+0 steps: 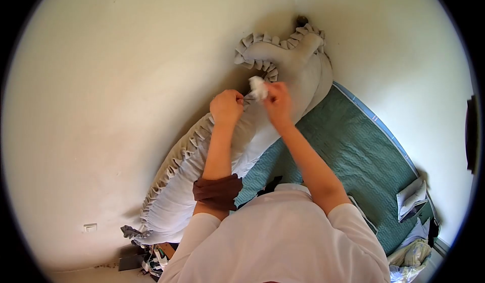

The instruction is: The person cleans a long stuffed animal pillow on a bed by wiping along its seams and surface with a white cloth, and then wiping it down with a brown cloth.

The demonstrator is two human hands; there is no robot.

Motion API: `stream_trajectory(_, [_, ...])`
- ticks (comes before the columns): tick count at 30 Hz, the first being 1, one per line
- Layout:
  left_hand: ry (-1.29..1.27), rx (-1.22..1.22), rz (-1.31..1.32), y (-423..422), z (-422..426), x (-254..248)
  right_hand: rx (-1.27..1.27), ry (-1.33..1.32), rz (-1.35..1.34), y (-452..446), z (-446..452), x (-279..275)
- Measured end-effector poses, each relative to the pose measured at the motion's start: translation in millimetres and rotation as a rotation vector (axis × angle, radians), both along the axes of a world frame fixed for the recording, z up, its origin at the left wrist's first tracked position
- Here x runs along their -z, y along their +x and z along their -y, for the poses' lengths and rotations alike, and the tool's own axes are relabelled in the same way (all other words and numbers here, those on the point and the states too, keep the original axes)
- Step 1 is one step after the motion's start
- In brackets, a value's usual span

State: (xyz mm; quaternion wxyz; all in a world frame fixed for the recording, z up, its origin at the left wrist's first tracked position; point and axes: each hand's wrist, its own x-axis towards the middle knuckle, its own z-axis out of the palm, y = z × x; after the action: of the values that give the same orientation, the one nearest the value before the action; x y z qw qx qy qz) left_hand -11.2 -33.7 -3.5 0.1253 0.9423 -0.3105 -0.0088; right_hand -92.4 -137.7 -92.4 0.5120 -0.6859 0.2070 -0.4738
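Observation:
Both of my hands are raised in front of a padded headboard (242, 141) in a pale ruffled cover. A small white crumpled wad (258, 87), blurred by motion, is at the fingertips of my right hand (278, 104), which is closed on it. I cannot tell whether it is tissue or cloth. My left hand (226, 106) is closed in a pinch on a thin dark strip (247, 99) that reaches toward the wad. The strip's kind is too small to make out. Dark brown cloth (218, 191) hangs around my left forearm.
A bed with a green quilted cover (333, 146) lies beyond the headboard. Folded items (411, 198) and a bundle of bedding (410, 255) are at the right. Cluttered small things (155, 260) stand low at the left, near a wall switch (90, 227). Walls rise behind the headboard.

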Motion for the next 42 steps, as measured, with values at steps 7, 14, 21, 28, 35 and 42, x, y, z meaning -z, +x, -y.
stream_trajectory(7, [-0.091, -0.021, 0.004, 7, -14, 11, -0.167, -0.258, -0.497, 18, 22, 0])
stream_trajectory(14, [-0.096, -0.038, 0.023, 10, -12, 11, -0.187, -0.34, -0.356, 26, -5, 14])
stream_trajectory(21, [-0.208, 0.014, -0.056, 4, -14, 1, -0.296, -0.227, -0.258, 16, 7, -15])
stream_trajectory(28, [-0.26, 0.016, -0.057, 6, -13, -2, -0.235, -0.315, -0.471, 10, 10, -24])
stream_trajectory(35, [-0.314, 0.029, -0.13, 7, -13, 3, -0.155, -0.288, -0.461, 18, 24, 13])
stream_trajectory(42, [0.044, 0.133, -0.021, 4, -44, -46, -0.299, -0.383, -0.218, 20, -22, -1])
